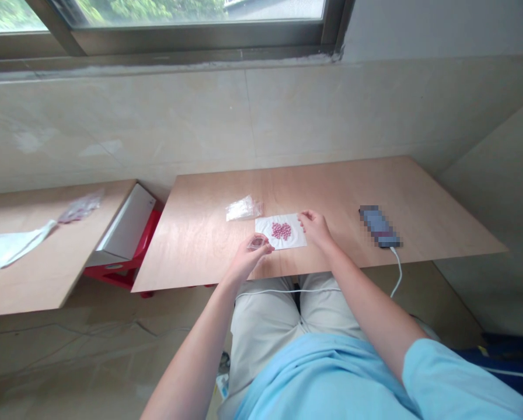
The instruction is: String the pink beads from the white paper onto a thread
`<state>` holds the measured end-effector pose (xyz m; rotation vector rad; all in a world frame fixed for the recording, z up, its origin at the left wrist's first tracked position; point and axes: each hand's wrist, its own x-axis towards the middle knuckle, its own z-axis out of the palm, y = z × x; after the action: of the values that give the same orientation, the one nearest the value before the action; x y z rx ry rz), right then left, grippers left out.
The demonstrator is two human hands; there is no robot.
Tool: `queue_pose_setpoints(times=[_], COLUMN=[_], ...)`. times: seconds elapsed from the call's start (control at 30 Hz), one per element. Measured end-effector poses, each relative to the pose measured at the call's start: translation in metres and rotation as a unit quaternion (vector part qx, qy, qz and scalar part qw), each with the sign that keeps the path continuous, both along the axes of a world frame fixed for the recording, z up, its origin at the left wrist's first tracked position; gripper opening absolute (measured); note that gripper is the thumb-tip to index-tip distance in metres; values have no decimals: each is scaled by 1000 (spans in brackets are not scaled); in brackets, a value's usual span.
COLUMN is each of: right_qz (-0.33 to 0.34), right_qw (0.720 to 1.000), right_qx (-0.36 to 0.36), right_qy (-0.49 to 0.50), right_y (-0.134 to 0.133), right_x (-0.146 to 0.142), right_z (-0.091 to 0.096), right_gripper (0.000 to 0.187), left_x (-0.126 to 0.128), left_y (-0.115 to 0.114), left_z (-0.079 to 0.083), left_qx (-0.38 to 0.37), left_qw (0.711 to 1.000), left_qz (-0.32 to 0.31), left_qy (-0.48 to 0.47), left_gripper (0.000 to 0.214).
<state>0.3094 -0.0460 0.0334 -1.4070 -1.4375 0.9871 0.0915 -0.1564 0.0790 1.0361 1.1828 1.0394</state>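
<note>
A white square sheet (265, 226) lies on the wooden table, with a cluster of small dark-pink beads (281, 231) in its middle. My left hand (253, 248) is closed around a small clear container (257, 241) with something reddish inside, over the sheet's lower left corner. At the upper right corner is my right hand (317, 228), fingertips pressed together. Whatever those fingertips hold, if anything, is too small to make out. Just beyond the sheet, to the left, lie clear plastic bags (243, 208).
A phone (379, 226), blurred out, lies to the right with a white cable (398, 271) running off the table's front edge. On a second table (20, 291) at left are a white cloth (14, 248) and a plastic bag (81, 208). A red stool (141, 248) stands between the tables.
</note>
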Motion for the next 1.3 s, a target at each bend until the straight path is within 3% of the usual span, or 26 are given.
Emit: queue_pose_setpoints(times=[0.1, 0.2, 0.23, 0.33, 0.4, 0.53, 0.77, 1.1, 1.3], right_qz=[-6, 166, 191, 161, 126, 84, 78, 69, 64], right_qw=[997, 982, 974, 975, 982, 983, 947, 938, 954], right_qx=[16, 91, 118, 139, 125, 94, 71, 86, 78], right_qy=[79, -1, -34, -58, -56, -132, -302, -328, -282], right_y=[-18, -48, -57, -70, -67, -49, -38, -32, -32], right_x=[-18, -39, -45, -49, -42, -15, 1, -18, -23], right_z=[27, 57, 64, 73, 66, 33, -12, -20, -18], right_gripper=[27, 15, 12, 12, 15, 15, 11, 11, 8], left_x=[4, 7, 7, 5, 2, -1, -2, -8, -13], left_y=[0, -1, -2, -3, -4, -2, 1, 3, 1], left_z=[1, 2, 3, 6, 8, 6, 0, -4, -5], left_qx=[35, 61, 60, 38, 29, 19, -7, -26, -34], left_qw=[998, 996, 997, 999, 1000, 999, 996, 994, 995], left_qz=[-13, -23, -22, -15, -5, 33, 66, 64, 65], left_qy=[47, 54, 48, 22, 5, -19, -60, -90, -65], left_gripper=[29, 29, 30, 29, 27, 27, 35, 38, 36])
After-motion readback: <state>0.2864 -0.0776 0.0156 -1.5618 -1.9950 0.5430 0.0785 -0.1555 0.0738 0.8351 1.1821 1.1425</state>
